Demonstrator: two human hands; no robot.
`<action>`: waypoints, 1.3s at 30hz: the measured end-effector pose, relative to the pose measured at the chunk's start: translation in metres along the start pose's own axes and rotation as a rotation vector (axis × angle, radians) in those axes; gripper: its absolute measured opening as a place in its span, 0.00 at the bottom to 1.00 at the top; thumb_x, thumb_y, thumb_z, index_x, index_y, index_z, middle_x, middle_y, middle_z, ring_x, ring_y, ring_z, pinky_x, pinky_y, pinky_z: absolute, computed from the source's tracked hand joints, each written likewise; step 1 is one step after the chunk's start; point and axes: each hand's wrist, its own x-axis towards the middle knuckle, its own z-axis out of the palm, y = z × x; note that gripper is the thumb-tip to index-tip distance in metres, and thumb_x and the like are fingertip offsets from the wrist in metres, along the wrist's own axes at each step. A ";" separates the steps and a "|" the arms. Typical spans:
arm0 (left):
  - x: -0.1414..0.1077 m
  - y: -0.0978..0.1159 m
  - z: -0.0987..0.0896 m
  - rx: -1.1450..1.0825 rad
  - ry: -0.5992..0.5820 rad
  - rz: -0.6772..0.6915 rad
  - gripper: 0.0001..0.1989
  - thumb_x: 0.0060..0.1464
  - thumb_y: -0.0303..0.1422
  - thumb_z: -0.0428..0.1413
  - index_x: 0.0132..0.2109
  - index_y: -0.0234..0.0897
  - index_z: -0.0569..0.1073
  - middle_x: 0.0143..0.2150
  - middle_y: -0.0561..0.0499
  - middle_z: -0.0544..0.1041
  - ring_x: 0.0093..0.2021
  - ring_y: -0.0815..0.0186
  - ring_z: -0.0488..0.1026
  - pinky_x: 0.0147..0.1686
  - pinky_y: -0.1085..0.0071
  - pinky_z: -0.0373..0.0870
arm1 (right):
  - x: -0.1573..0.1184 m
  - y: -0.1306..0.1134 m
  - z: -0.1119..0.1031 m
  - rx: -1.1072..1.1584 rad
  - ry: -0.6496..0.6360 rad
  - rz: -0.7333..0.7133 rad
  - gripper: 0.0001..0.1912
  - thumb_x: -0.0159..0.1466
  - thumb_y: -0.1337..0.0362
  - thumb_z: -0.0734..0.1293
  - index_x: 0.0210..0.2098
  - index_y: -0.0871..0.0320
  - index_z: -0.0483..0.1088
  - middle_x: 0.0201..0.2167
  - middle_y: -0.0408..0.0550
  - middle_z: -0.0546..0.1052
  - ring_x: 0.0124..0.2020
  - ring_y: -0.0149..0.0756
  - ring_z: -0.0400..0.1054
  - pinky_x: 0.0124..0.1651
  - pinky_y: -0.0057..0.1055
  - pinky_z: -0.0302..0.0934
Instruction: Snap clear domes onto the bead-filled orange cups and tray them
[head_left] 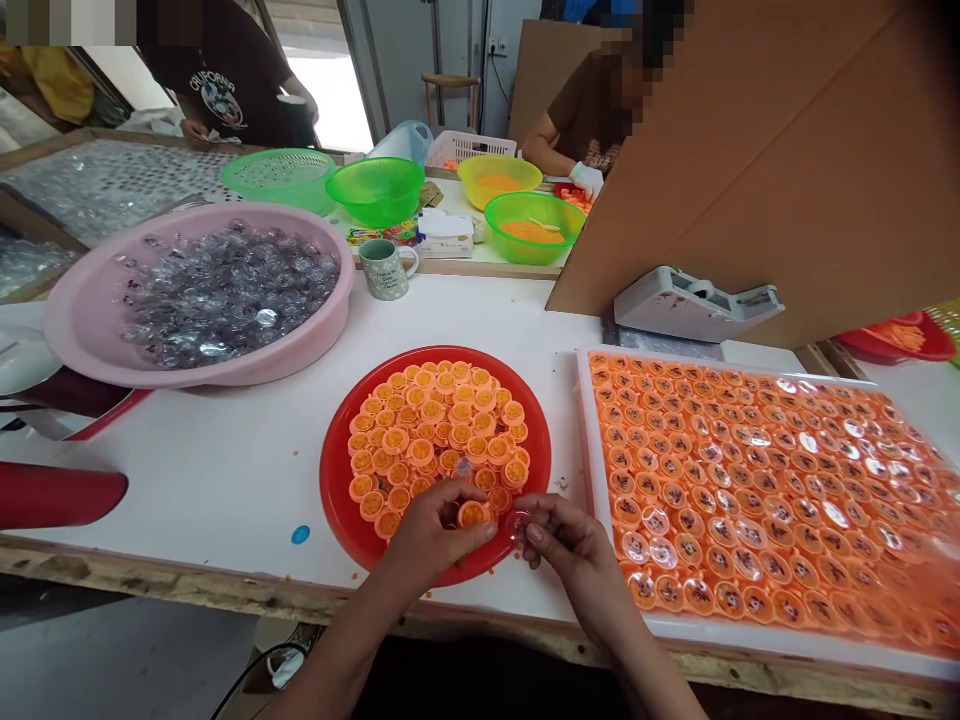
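Over the front rim of a red plate (335, 500), my left hand (442, 530) grips a round orange piece (474, 515) between thumb and fingers. Just right of it, my right hand (566, 540) pinches a small clear disc (517, 524) with a dark print. The two pieces are close but apart. Many orange round pieces (424, 450) are heaped on the plate. To the right, a white tray (589, 450) holds rows of orange pieces with clear printed covers. At the left, a pink basin (330, 345) holds a pile of clear discs (232, 290).
A green mug (386, 270) stands behind the plate. Green bowls (377, 190) and a yellow bowl (499, 180) are farther back. A cardboard sheet (750, 150) and a tape dispenser (694, 303) are behind the tray. Two people are across the table.
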 end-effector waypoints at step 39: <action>-0.012 0.023 0.009 -0.310 -0.009 -0.062 0.21 0.46 0.32 0.65 0.50 0.42 0.76 0.51 0.48 0.77 0.46 0.60 0.74 0.43 0.68 0.71 | 0.004 0.004 -0.003 0.233 -0.011 0.013 0.05 0.62 0.64 0.71 0.35 0.55 0.71 0.27 0.41 0.75 0.30 0.29 0.68 0.38 0.27 0.64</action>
